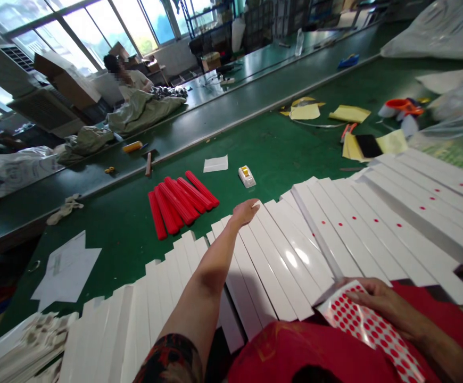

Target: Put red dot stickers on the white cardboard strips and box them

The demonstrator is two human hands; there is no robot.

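My left hand [245,211] reaches across to the far end of a long narrow white box [273,250] in the middle of the row, its fingers closed at the box's end. Near my body, my right hand [377,298] grips a sheet of round red stickers [369,324], which hangs down over something red at the bottom. More white boxes [355,239] lie side by side, several bearing single red dots on their upper faces. The boxes on the left [151,298] show no dots.
Beyond the row lie red ribbed tubes [179,202], a small white-and-yellow item [247,176] and a white slip [216,163]. Paper sheets [67,271] lie left; a dark phone-like slab [368,146] rests on yellow paper at right. A person [133,80] sits across the benches.
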